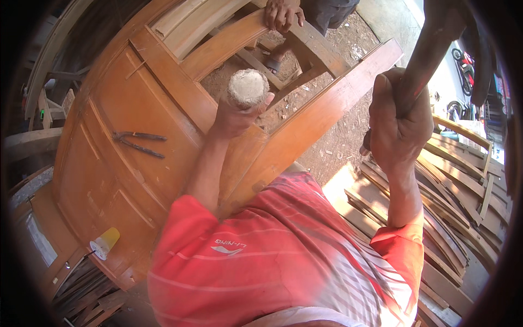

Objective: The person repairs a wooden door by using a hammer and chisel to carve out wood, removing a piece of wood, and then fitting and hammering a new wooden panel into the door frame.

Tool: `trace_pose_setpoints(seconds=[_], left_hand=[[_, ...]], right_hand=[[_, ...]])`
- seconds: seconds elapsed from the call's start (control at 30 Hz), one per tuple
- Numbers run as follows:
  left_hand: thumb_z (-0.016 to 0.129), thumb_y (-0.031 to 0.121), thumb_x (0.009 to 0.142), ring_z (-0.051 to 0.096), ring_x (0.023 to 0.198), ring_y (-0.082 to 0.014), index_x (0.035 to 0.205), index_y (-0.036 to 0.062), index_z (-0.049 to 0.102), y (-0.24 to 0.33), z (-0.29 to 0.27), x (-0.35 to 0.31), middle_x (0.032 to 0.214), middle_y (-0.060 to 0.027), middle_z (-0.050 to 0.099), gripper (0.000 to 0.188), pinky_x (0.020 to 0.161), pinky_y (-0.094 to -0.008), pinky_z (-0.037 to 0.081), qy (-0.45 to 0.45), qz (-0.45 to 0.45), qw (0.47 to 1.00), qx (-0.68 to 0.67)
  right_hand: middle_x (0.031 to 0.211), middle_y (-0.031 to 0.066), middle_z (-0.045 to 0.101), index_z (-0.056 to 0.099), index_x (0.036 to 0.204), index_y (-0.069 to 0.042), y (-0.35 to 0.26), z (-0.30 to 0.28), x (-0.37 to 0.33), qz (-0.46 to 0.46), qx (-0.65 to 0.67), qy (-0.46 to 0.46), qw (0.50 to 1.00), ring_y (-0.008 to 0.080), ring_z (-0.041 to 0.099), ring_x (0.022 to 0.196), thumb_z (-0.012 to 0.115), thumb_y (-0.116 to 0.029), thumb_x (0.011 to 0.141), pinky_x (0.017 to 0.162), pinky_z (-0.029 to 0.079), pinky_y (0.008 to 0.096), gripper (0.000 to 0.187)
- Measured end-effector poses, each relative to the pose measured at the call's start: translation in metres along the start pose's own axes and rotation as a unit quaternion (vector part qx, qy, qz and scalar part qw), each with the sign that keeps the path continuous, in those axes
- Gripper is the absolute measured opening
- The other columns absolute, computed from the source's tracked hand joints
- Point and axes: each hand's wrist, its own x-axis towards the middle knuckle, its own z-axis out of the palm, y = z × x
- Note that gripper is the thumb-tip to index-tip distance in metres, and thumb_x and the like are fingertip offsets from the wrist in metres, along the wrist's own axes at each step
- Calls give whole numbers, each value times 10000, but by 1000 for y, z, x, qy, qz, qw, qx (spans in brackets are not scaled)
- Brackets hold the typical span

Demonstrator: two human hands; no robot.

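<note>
My left hand (231, 121) is closed round a thick cylindrical piece (248, 88) with a pale, battered round end, perhaps wood. This end faces up and hides the rest of it. It is held over the orange-brown panelled wooden door (158, 103), near the joint with a long rail (327, 109); contact with the wood cannot be made out. Raised at the right, my right hand (402, 122) grips a dark hammer (436, 49), whose head is partly cut off by the picture's upper edge. Pincers (140, 144) lie on the door panel to the left, handles apart.
Another person's hand (283, 13) rests on the door frame at the far side. A yellow-and-white cup (105, 243) stands at the near left. Loose boards (463, 174) are piled on the right. Wood scraps litter the ground (332, 147); a red motorbike (464, 71) is beyond.
</note>
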Motion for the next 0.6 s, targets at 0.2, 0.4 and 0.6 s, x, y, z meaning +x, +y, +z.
trace_pose_setpoints(seconds=[0.2, 0.4, 0.6], left_hand=[[840, 90, 850, 695, 974, -110, 1168, 9, 679, 0, -6, 6, 1053, -49, 743, 365, 866, -313, 571, -3, 43, 997, -69], [811, 167, 875, 631, 816, -150, 992, 37, 679, -17, -9, -5, 866, -22, 664, 219, 771, -332, 525, -39, -24, 999, 14], [829, 170, 854, 624, 811, -149, 1039, 38, 666, -19, -7, 0, 873, -31, 658, 280, 747, -335, 519, -37, 17, 999, -17]], right_hand=[[707, 172, 614, 568, 1106, -59, 22, 4, -5, -109, -273, -315, 902, 343, 670, 629, 632, -39, 949, 570, 482, 455, 171], [664, 55, 592, 577, 1080, -14, -5, 2, -17, 57, 40, 23, 997, 153, 599, 551, 622, -76, 1007, 531, 486, 361, 105], [849, 180, 664, 581, 1114, -52, 12, 4, -17, -68, -195, -245, 947, 391, 665, 720, 670, -70, 908, 589, 526, 431, 225]])
